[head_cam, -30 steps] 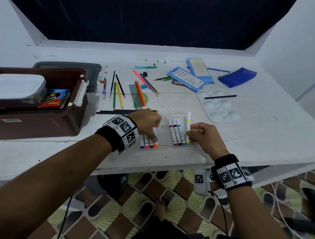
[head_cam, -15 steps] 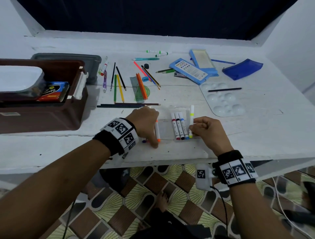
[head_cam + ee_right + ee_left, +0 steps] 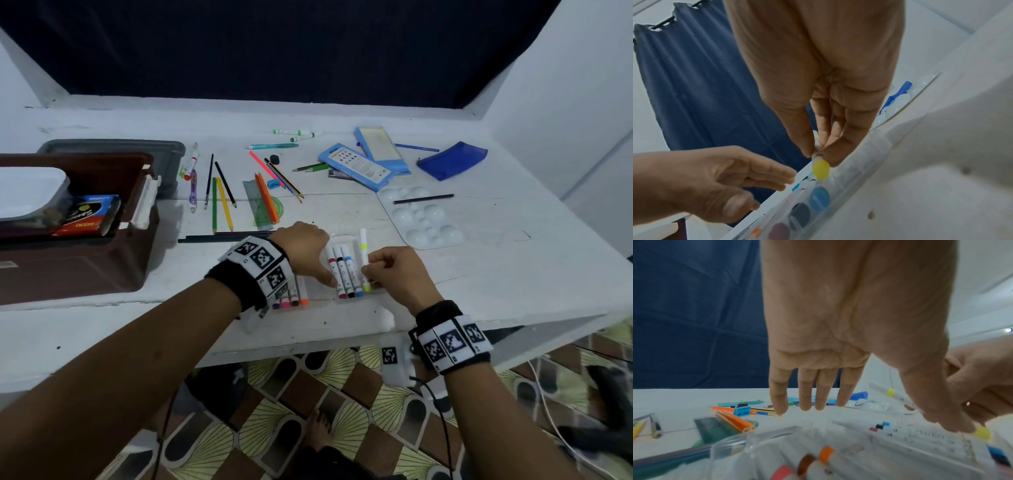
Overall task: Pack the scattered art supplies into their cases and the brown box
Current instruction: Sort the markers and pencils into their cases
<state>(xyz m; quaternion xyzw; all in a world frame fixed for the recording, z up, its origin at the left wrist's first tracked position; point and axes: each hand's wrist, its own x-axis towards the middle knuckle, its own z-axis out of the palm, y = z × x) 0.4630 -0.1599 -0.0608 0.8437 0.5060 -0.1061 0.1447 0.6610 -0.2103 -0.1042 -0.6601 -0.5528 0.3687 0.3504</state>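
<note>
1. Brown box (image 3: 82,270) at tabletop (image 3: 513,274) left edge, open, holding a pack (image 3: 87,214) lettered perhaps "Sparco".
2. Clear marker case (image 3: 346,236) at front edge; barrels inside printed "Marker".
3. Left hand (image 3: 303,250) flat over case, fingers straight.
4. Right hand (image 3: 399,274) pinching yellow marker (image 3: 364,257) beside blue one.

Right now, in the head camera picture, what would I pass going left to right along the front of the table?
Brown box → left hand → red marker → black marker → blue marker → yellow marker → right hand → white paint palette.
</note>
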